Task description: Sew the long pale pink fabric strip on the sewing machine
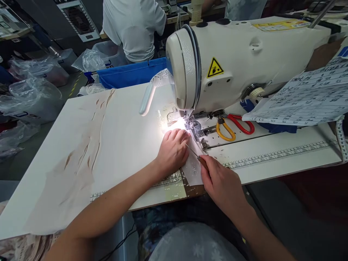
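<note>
My left hand (pixel 174 150) presses down, fingers bent and close together, on a strip of white fabric (pixel 193 172) just in front of the sewing machine's lit needle area (pixel 186 121). The fabric hangs toward the table's front edge. In my right hand (pixel 223 181) is an awl (pixel 203 162), its brown handle gripped and its thin metal shaft pointing at my left fingers. The tip lies close to the fabric beside them. Glare and my left fingers hide the exact spot under the presser foot.
The white sewing machine (pixel 244 65) overhangs the table's right half. Scissors (pixel 228 134) with yellow and red handles lie by its base. Printed papers (pixel 299 98) lean at right. Sheer pale fabric (pixel 67 185) covers the table's left. Beyond the blue cloth bin (pixel 130 74) sits a person (pixel 133 29).
</note>
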Available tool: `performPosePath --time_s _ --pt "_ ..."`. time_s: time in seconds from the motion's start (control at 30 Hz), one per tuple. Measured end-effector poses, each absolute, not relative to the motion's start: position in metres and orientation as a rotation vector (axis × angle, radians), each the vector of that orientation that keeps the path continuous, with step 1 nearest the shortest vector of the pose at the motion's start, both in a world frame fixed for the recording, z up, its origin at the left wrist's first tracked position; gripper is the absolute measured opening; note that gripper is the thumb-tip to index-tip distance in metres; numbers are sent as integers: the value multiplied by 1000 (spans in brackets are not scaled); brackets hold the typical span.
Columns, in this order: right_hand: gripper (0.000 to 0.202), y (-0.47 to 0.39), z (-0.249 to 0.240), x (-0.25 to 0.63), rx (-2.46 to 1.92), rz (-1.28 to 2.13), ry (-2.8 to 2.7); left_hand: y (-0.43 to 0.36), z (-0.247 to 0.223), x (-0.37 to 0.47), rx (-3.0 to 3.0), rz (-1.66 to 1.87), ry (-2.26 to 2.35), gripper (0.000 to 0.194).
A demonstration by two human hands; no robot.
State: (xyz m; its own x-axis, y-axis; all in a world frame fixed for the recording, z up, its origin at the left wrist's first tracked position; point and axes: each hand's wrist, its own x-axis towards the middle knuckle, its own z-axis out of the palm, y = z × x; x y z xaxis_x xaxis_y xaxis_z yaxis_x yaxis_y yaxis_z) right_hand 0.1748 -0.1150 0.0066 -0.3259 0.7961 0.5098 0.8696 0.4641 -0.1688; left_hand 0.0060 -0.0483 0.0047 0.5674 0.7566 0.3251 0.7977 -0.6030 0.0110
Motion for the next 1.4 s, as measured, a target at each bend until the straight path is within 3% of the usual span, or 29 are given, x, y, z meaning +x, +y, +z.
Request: performPosePath --time_s 0.73,1.03,1.4 --pt "24 -133 5 197 -1426 15 -2151 -61 1 12 -2670 -464 -1221 35" --pt "19 -130 6 208 -1540 495 -1924 -66 2 14 -2660 -389 -1205 36" --pt "20 -128 8 208 -1585 531 -1863 -68 2 15 -2651 -417 -1229 37"
